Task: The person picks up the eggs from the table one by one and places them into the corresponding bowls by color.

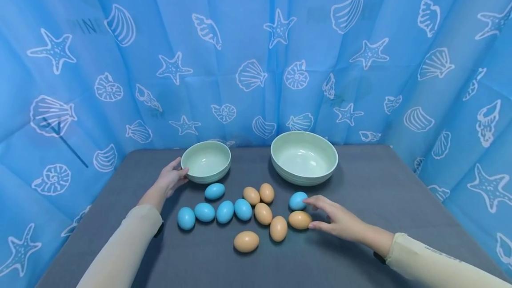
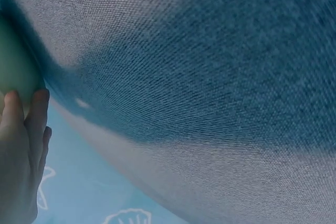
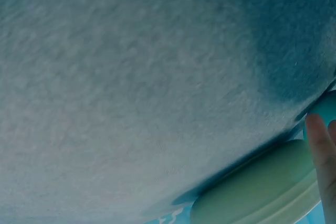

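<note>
My left hand (image 1: 172, 179) rests against the left side of the smaller pale green bowl (image 1: 206, 160). In the left wrist view its fairly straight fingers (image 2: 38, 114) lie along the bowl's wall (image 2: 18, 59). On the right, my right hand (image 1: 340, 220) reaches in with thumb and fingers spread. Its fingertips are at the right end of a blue egg (image 1: 298, 201), and the thumb tip is by a brown egg (image 1: 300, 220). Whether they press on either egg I cannot tell. Only a few right fingers (image 3: 321, 150) show in the right wrist view, beside part of a blue egg (image 3: 325, 109).
A larger pale green bowl (image 1: 304, 159) stands at the back right of the grey-covered table (image 1: 192, 261). Several blue eggs (image 1: 205, 212) lie left of centre, and several brown eggs (image 1: 263, 214) lie in the middle. Behind hangs a blue shell-patterned curtain (image 1: 256, 52).
</note>
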Action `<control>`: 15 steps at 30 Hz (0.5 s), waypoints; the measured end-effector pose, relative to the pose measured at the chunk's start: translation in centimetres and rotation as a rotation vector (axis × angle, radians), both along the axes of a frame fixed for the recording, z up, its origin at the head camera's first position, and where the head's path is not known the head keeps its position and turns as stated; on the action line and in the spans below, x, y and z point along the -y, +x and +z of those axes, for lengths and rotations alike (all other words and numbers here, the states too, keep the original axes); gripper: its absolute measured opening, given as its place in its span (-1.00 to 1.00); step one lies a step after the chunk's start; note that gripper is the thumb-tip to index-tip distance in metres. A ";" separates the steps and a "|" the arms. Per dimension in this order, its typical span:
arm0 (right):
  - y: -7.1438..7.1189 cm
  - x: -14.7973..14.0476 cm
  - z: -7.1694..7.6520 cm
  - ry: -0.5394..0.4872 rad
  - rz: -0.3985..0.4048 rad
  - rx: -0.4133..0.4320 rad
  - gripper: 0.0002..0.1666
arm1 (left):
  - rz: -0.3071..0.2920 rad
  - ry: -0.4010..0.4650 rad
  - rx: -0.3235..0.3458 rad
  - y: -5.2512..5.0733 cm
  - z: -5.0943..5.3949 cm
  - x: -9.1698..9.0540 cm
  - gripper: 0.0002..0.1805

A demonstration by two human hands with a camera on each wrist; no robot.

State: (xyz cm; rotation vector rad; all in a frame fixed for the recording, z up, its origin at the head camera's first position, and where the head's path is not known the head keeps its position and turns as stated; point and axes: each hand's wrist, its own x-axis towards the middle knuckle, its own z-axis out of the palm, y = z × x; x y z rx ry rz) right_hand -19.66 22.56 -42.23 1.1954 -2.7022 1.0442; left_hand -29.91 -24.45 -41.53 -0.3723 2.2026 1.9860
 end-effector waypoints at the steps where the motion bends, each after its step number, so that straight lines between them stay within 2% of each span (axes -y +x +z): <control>1: 0.0 0.1 0.0 -0.003 0.013 0.001 -0.38 | 0.004 -0.001 0.003 0.0 0.0 0.0 -0.26; 8: -0.1 0.5 -0.4 -0.026 0.085 0.011 -0.41 | 0.018 0.010 0.023 0.0 0.2 -0.1 -0.26; 15: -0.3 0.8 -0.5 -0.003 0.057 0.096 -0.38 | 0.044 0.007 0.037 -0.2 0.2 -0.3 -0.26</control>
